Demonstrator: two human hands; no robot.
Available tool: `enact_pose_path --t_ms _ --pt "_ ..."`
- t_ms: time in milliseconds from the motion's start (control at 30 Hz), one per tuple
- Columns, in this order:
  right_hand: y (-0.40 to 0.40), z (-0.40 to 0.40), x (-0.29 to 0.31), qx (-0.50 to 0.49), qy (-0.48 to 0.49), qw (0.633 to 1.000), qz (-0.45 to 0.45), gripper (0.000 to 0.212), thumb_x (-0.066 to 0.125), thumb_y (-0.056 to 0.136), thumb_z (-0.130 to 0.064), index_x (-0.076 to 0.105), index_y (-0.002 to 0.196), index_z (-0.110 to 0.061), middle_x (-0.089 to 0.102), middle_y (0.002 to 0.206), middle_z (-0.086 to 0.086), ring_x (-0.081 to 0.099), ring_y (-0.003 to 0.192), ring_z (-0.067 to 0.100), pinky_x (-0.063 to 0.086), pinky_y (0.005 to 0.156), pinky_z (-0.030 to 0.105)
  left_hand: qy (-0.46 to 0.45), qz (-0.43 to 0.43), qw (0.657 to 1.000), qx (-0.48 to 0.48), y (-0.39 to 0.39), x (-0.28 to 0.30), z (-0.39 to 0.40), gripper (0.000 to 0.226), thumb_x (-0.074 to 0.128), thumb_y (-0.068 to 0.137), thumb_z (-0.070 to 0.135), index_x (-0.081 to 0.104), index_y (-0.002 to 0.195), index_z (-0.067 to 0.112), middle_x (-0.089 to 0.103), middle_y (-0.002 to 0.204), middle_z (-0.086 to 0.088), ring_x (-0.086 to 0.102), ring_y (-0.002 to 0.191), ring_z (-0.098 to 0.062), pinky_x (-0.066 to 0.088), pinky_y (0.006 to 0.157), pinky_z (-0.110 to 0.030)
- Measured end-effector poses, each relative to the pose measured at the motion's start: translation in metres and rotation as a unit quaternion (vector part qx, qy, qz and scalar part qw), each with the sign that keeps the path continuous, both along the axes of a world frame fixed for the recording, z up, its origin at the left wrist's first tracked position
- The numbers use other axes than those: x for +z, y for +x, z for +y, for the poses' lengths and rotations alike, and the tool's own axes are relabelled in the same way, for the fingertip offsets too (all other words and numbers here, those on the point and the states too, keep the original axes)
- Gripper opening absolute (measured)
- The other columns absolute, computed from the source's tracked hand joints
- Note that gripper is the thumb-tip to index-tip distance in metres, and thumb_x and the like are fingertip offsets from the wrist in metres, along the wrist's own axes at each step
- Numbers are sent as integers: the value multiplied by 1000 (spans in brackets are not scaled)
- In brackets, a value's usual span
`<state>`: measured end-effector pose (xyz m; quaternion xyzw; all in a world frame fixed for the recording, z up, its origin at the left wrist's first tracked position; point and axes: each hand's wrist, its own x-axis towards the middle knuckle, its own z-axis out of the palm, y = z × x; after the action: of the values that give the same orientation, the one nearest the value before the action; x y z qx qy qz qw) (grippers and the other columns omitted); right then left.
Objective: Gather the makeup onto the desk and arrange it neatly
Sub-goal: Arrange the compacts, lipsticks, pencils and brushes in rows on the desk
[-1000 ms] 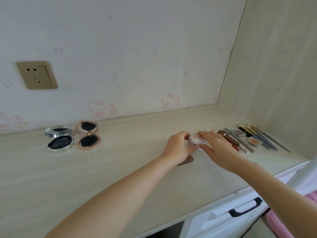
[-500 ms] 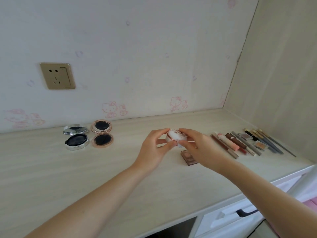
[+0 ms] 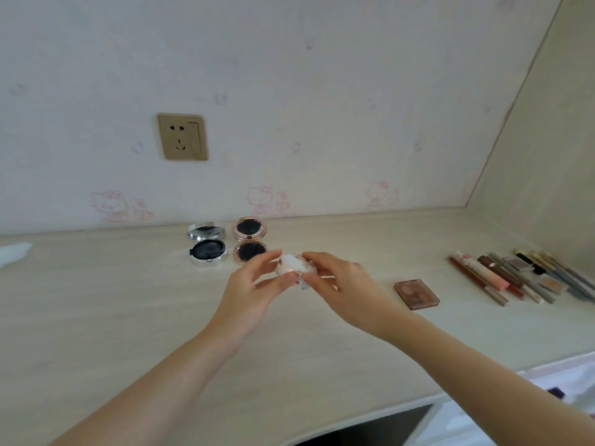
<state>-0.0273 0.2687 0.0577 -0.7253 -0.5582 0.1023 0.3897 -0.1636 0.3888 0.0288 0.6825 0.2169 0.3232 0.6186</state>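
Left hand and right hand together pinch a small white compact above the worktop. Two open compacts lie just behind.

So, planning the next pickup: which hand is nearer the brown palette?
Right. The right hand is just left of the brown palette; the left hand is farther left.
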Motion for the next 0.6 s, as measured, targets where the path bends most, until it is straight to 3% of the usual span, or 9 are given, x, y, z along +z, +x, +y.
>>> enact_pose_path --t_ms 67,133,200,467,600 --pt "-10 8 -3 15 -12 1000 -8 37 55 93 -36 53 129 -28 63 112 -19 56 103 -8 46 88 10 -31 -6 1000 1 -14 -5 7 46 78 76 29 63 120 26 66 116 3 65 106 -10 51 92 -34" --pt "-20 15 -7 31 -26 999 -13 42 58 91 -40 50 131 -29 63 118 -15 56 107 -5 47 91 17 -65 -23 998 4 -27 -9 13 39 78 78 19 66 116 19 67 116 -2 67 104 -17 54 90 -37" --pt "-28 22 -9 45 -38 998 -23 47 59 88 -47 48 130 -32 61 118 -17 54 106 -6 46 90 15 -89 -35 995 10 -37 -13 19 36 76 78 12 68 112 16 67 116 -6 69 100 -21 56 87 -37" --pt "-41 39 -7 60 -53 996 25 46 69 74 -56 55 112 -34 61 111 -22 58 101 -7 52 85 19 -168 -91 981 -30 -60 -24 26 50 81 66 21 69 114 15 67 119 -8 66 108 -27 56 85 -32" --pt "-44 42 -4 62 -46 996 37 44 74 74 -50 53 112 -40 63 106 -20 61 89 -8 53 77 14 -125 -57 990 -19 -62 -26 27 55 85 68 17 66 119 20 70 114 -5 66 106 -25 52 91 -39"
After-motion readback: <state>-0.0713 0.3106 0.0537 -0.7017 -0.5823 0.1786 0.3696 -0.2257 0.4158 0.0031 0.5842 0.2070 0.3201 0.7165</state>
